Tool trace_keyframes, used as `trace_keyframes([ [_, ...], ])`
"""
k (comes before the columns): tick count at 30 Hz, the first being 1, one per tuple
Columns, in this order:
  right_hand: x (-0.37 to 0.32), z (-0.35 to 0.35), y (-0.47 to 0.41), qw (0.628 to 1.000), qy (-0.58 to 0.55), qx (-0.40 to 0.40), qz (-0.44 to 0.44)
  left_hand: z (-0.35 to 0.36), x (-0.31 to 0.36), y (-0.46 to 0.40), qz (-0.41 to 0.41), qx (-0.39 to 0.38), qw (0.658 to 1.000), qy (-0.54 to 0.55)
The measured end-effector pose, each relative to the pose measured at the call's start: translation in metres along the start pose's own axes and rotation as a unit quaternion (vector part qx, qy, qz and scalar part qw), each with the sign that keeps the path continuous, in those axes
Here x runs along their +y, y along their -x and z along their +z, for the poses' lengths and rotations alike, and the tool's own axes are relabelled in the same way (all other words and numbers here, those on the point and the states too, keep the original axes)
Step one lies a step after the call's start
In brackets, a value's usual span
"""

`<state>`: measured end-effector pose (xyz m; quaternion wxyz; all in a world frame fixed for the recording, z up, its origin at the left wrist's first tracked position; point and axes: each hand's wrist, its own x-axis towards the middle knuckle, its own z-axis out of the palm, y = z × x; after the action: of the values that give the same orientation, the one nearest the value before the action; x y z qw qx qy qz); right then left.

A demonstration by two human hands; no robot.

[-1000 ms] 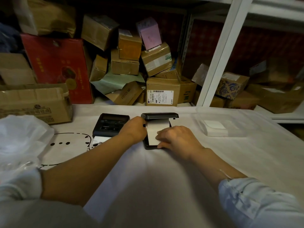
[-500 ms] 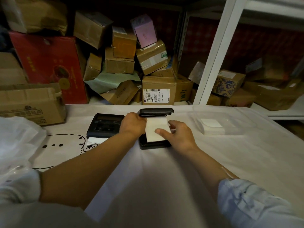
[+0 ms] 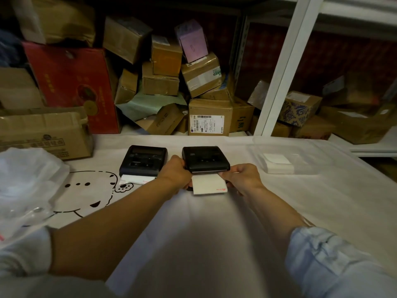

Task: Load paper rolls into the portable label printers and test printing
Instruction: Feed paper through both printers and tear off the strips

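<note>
**Both hands on the right-hand printer, lid down, paper strip out the front**

The right-hand printer (image 3: 205,158) sits on the white table cover (image 3: 214,244), lid closed, in the middle of the view near the far edge. A strip of white paper (image 3: 208,185) with a small red mark at its near right corner sticks out of the printer's front edge and lies flat on the cover. The left hand (image 3: 175,173) grips the printer's left side, fingers curled round its edge. The right hand (image 3: 241,176) holds the printer's near right corner, fingers curled, thumb tip at the spot where the paper comes out; whether it also pinches the paper cannot be told.

Just beside it to the left, apart from it, is the second printer (image 3: 143,160), also closed, with a short piece of paper (image 3: 135,179) poking from its front. To the right lies a clear plastic box (image 3: 300,147) with a stack of white labels (image 3: 278,163) inside. A black cartoon face (image 3: 90,190) is drawn on the cover at the left, and a clear plastic bag (image 3: 28,179) sits further left. Behind the table, cardboard boxes (image 3: 206,117) are piled up, with a large red box (image 3: 73,87) among them, and a white shelf post (image 3: 283,67) stands at the right.
</note>
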<state>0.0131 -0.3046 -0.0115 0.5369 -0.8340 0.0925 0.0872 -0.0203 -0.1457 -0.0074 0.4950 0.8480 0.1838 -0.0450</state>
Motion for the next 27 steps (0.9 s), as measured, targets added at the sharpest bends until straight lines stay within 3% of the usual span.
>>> trace_keyframes([
  [4, 0.005, 0.000, -0.001, 1.000, -0.013, 0.008, -0.003, -0.006, -0.001, 0.005, 0.019, 0.005, 0.997, -0.072],
  [11, 0.005, 0.001, -0.002, 0.999, 0.038, 0.019, -0.025, -0.001, 0.005, 0.003, -0.003, 0.023, 1.000, 0.003],
  [17, 0.002, -0.006, 0.018, 0.997, 0.043, -0.061, 0.015, 0.000, 0.002, 0.001, -0.008, 0.026, 1.000, 0.014],
  [27, 0.010, -0.006, 0.006, 0.994, -0.096, 0.000, 0.049, 0.000, 0.002, 0.001, 0.002, 0.014, 1.000, -0.019],
])
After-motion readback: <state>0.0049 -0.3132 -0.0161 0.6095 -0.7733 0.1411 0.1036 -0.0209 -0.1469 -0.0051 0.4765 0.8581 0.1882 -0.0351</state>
